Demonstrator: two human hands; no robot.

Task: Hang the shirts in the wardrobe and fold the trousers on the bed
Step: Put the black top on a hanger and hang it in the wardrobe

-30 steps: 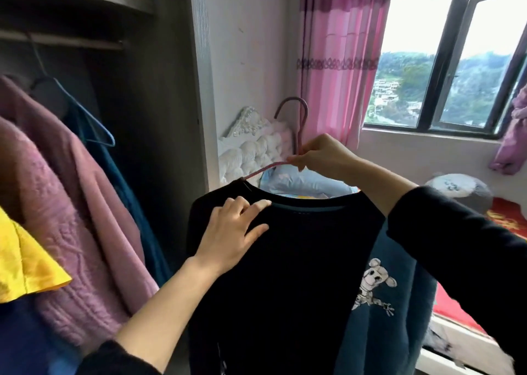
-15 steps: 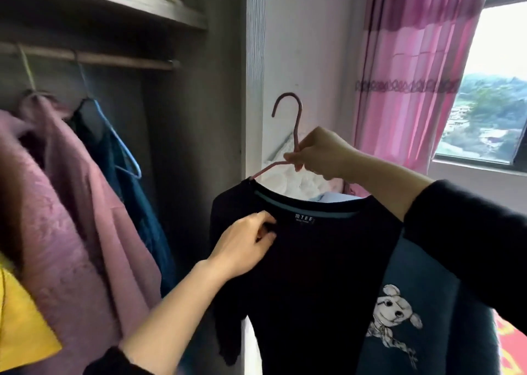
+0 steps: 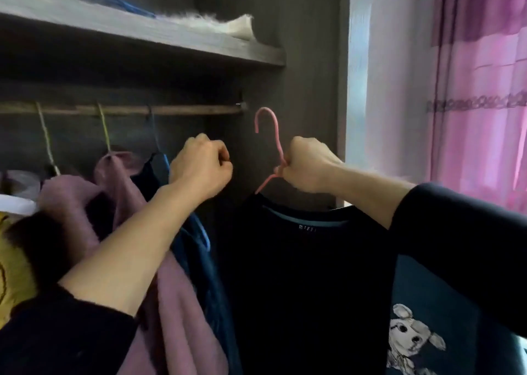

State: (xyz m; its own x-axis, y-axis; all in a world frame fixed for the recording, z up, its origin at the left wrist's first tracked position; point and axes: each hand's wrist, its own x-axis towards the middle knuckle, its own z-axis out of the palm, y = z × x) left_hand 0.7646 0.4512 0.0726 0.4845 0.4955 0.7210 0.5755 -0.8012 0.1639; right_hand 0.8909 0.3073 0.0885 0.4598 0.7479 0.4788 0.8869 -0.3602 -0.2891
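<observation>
A dark navy shirt (image 3: 302,274) with a cartoon dog print hangs on a pink hanger (image 3: 272,135). My right hand (image 3: 309,165) grips the hanger's neck and holds it up, with the hook just below and to the right of the wardrobe rail (image 3: 176,109). My left hand (image 3: 202,169) is raised in a fist with nothing visible in it, left of the hanger and in front of a hanging dark blue garment (image 3: 196,249).
On the rail hang a pink coat (image 3: 125,192), another pink garment (image 3: 68,194) and the blue garment on its blue hanger. A yellow cloth (image 3: 14,260) is at the far left. A shelf (image 3: 142,32) runs above. A pink curtain (image 3: 479,89) hangs right.
My right hand has lifted the hanger and shirt up and into the wardrobe, close to the rail. My left hand let go of the collar and rose, curled into a fist.
</observation>
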